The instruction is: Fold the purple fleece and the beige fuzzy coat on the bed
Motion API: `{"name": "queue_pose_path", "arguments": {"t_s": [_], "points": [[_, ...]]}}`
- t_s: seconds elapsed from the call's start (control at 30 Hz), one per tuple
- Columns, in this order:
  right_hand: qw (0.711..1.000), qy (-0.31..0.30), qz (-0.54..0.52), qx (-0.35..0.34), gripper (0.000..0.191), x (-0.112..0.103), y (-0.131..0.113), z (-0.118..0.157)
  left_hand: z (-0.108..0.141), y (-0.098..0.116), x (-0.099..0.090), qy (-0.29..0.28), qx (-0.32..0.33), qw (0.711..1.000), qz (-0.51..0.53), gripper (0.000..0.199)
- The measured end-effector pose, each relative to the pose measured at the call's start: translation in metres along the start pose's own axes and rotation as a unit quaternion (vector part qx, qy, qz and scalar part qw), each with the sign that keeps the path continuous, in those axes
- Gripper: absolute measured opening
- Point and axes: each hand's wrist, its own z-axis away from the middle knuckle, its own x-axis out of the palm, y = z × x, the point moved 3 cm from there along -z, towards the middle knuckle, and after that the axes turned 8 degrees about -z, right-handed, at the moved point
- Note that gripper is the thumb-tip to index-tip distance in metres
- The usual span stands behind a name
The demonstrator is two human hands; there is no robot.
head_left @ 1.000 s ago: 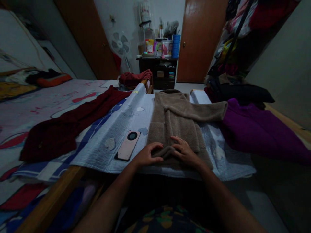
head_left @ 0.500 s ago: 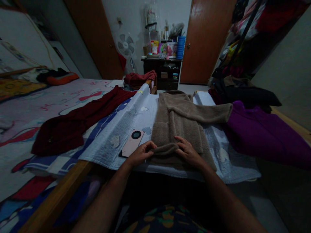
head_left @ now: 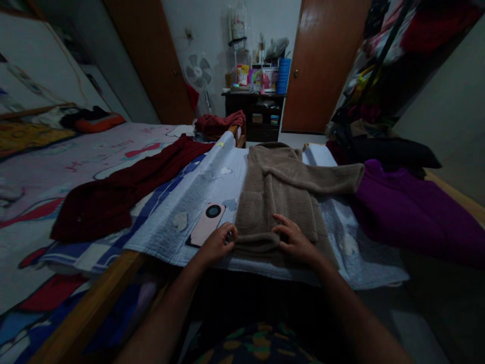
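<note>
A brown fuzzy coat [head_left: 284, 202] lies on a pale blue quilted cover, with one sleeve stretched out to the right. Along its near edge a strip of the cloth is turned up in a fold. At the left end of that fold, the curled fingers of my left hand [head_left: 220, 243] pinch the coat's edge. My right hand [head_left: 297, 241] grips the fold's right end between thumb and fingers, its index finger stretched over the coat. Just beyond my left hand lies a pink phone [head_left: 204, 227] with a round black camera ring.
A dark red garment [head_left: 113, 192] is spread on the bed at left. To the right are a purple garment [head_left: 409, 212] and dark folded clothes [head_left: 390, 149]. A wooden bed rail [head_left: 102, 298] runs along the near left. Farther back stand a fan [head_left: 199, 71] and a dark cabinet [head_left: 253, 116].
My left hand has moved slightly left and its fingers have curled in more. The folded strip lies flatter and straighter between my hands. My right hand has barely moved.
</note>
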Motion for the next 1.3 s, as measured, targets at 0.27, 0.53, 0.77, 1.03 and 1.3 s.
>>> {"name": "queue_pose_path", "arguments": {"t_s": [0.27,0.53,0.77,1.03,1.3], "points": [[0.998,-0.014,-0.019,0.051,0.034,-0.003,-0.012,-0.001,0.01,0.003,0.001,0.041,0.076,0.995,-0.055,0.022],[0.998,0.029,0.011,0.046,0.029,0.003,-0.013,-0.002,0.02,0.003,0.006,0.042,0.098,0.977,-0.184,0.028],[0.999,0.033,0.008,0.038,0.029,0.004,-0.009,-0.001,0.019,0.02,0.014,0.079,0.089,0.944,-0.308,0.015],[0.999,0.038,-0.003,0.025,0.03,0.003,-0.007,0.001,0.02,0.018,0.019,0.029,0.126,0.939,-0.32,0.021],[0.998,0.052,0.002,0.019,0.03,0.004,-0.008,-0.001,0.027,0.018,0.023,0.07,0.161,0.92,-0.35,0.025]]}}
